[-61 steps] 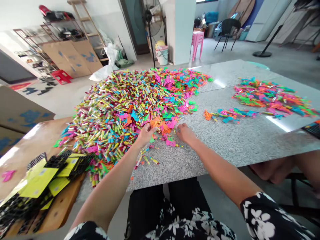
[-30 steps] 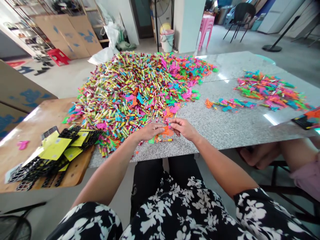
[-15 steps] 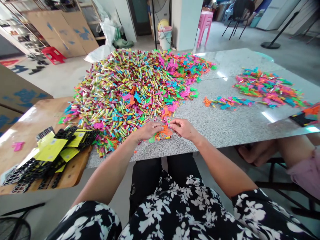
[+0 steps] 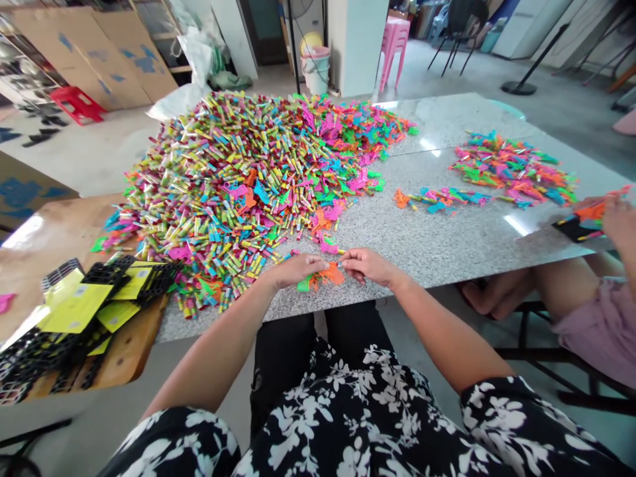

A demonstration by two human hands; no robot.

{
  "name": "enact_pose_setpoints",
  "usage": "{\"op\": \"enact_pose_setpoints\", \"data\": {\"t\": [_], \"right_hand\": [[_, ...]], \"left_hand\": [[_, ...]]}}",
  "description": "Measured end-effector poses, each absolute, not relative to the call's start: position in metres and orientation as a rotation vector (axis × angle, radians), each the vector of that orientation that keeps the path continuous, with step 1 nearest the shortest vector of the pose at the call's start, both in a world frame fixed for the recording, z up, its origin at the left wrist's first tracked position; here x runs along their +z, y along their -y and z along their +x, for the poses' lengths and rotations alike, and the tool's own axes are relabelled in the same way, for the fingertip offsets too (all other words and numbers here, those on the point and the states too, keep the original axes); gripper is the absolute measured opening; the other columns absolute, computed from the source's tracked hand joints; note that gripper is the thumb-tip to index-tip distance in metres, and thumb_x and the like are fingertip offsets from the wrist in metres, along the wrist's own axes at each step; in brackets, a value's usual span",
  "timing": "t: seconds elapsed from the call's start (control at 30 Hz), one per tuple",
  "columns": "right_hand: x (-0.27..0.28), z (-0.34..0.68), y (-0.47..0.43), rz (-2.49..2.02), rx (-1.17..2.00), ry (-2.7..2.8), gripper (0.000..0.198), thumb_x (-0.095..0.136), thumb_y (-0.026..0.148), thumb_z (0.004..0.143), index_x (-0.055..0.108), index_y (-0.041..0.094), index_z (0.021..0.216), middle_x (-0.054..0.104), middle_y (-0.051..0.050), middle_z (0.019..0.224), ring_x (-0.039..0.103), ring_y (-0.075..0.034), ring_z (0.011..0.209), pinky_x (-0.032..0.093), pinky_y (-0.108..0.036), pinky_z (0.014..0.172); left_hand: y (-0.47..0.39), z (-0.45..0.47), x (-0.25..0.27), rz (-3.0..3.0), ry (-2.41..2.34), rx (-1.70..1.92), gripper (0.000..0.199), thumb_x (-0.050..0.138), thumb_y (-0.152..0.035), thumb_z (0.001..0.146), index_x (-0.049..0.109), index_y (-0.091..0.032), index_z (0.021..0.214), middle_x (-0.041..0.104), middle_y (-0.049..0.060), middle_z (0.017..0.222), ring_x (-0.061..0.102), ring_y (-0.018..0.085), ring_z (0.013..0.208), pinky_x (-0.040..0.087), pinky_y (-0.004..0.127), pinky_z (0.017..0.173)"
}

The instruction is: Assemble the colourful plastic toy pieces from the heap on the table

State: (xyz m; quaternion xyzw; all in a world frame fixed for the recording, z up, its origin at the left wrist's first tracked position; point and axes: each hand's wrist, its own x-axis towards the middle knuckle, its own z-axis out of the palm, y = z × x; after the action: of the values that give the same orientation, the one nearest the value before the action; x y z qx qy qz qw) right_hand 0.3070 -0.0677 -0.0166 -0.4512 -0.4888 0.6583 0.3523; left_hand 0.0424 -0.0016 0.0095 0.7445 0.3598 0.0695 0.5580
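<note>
My left hand [image 4: 298,269] is closed, its thumb and fingertips pinched together above the table's front edge. My right hand [image 4: 370,266] faces it, also pinched; whatever small piece sits in either set of fingertips is too small to make out. Between and just below them is an orange plastic piece [image 4: 332,273] of irregular cut-out shape, and a green plastic piece [image 4: 303,285] lies under my left fingers. Beyond my hands spreads a big heap of small tubes [image 4: 223,172] with yellow, red and blue bands, mixed with bright plastic pieces.
Black plastic grids with yellow cards [image 4: 77,308] are stacked on the wooden board [image 4: 124,361] at left. A smaller heap of coloured pieces [image 4: 511,169] lies at right on the speckled stone table [image 4: 412,245]. A co-worker's hand [image 4: 621,222] is over a black tray [image 4: 571,230].
My two hands are slightly lower in the picture and remain pinched close together. The view has shifted a little to the right. The co-worker's hand has come further into view at the right edge.
</note>
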Motion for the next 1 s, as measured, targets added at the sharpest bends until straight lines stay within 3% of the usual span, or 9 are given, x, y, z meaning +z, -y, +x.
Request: {"op": "enact_pose_setpoints", "data": {"t": [0.1,0.2,0.3,0.43,0.53,0.63,0.8,0.9,1.0], "right_hand": [[-0.026,0.331,0.048,-1.264,1.401,0.968,0.032,0.081,0.049,0.083,0.069,0.021,0.092,0.065,0.002,0.069,0.048,-0.01,0.045,0.038,-0.022,0.04],[-0.034,0.345,0.031,-1.383,1.002,0.804,0.038,0.071,0.057,0.091,0.069,0.023,0.106,0.072,-0.003,0.089,0.058,-0.013,0.057,0.044,-0.024,0.048],[-0.042,0.333,0.027,-1.641,0.789,1.178,0.032,0.075,0.047,0.091,0.074,0.022,0.111,0.073,-0.009,0.107,0.067,-0.019,0.078,0.053,-0.03,0.065],[-0.049,0.299,0.032,-1.768,0.631,1.746,0.014,0.081,0.033,0.09,0.08,0.021,0.096,0.07,-0.013,0.114,0.067,-0.023,0.094,0.052,-0.033,0.081],[-0.049,0.281,0.034,-1.707,0.686,1.721,0.016,0.076,0.036,0.093,0.076,0.021,0.087,0.069,-0.009,0.096,0.064,-0.021,0.084,0.049,-0.032,0.075],[-0.046,0.267,0.038,-1.535,0.958,1.454,0.027,0.071,0.048,0.093,0.07,0.022,0.086,0.062,-0.001,0.073,0.057,-0.018,0.066,0.045,-0.03,0.062],[-0.029,0.246,0.048,-1.241,1.267,1.169,0.036,0.067,0.059,0.093,0.059,0.025,0.086,0.053,0.006,0.058,0.046,-0.013,0.049,0.039,-0.026,0.048],[-0.016,0.244,0.048,-1.182,1.256,1.156,0.035,0.07,0.057,0.092,0.057,0.025,0.089,0.058,0.005,0.063,0.049,-0.012,0.052,0.041,-0.024,0.047],[-0.009,0.245,0.05,-1.203,1.261,1.097,0.035,0.073,0.056,0.091,0.055,0.025,0.091,0.065,0.003,0.071,0.049,-0.011,0.049,0.039,-0.024,0.043]], "left_hand": [[-0.003,0.038,0.006,1.64,-0.944,0.323,0.025,0.077,-0.043,0.085,0.076,-0.02,0.095,0.075,0.005,0.095,0.067,0.021,0.086,0.051,0.029,0.074],[-0.005,0.028,0.0,1.443,-0.962,0.516,0.032,0.081,-0.029,0.075,0.077,-0.021,0.106,0.077,0.009,0.114,0.071,0.021,0.094,0.056,0.031,0.079],[-0.004,0.021,-0.011,1.248,-0.979,0.648,0.054,0.086,-0.019,0.069,0.074,-0.02,0.121,0.077,0.012,0.118,0.074,0.022,0.094,0.059,0.033,0.08],[-0.007,0.019,-0.022,1.073,-1.061,0.826,0.072,0.089,-0.016,0.069,0.065,-0.016,0.137,0.076,0.01,0.108,0.078,0.022,0.091,0.061,0.033,0.078],[-0.01,0.021,-0.025,1.047,-1.091,0.972,0.079,0.091,-0.017,0.069,0.06,-0.018,0.142,0.076,0.009,0.111,0.079,0.022,0.088,0.062,0.033,0.078],[-0.009,0.027,-0.024,1.094,-1.068,1.08,0.087,0.092,-0.021,0.071,0.054,-0.021,0.15,0.076,0.01,0.121,0.08,0.021,0.093,0.063,0.034,0.085],[-0.002,0.044,-0.021,1.157,-0.974,1.024,0.098,0.092,-0.024,0.075,0.044,-0.02,0.16,0.079,0.01,0.111,0.08,0.024,0.096,0.062,0.041,0.094],[0.001,0.053,-0.018,1.177,-0.936,0.987,0.09,0.091,-0.026,0.076,0.049,-0.021,0.156,0.08,0.01,0.11,0.081,0.026,0.095,0.062,0.042,0.093],[-0.001,0.06,-0.015,1.133,-0.946,1.143,0.065,0.086,-0.03,0.081,0.06,-0.021,0.14,0.08,0.01,0.113,0.081,0.025,0.099,0.062,0.041,0.094]]}}
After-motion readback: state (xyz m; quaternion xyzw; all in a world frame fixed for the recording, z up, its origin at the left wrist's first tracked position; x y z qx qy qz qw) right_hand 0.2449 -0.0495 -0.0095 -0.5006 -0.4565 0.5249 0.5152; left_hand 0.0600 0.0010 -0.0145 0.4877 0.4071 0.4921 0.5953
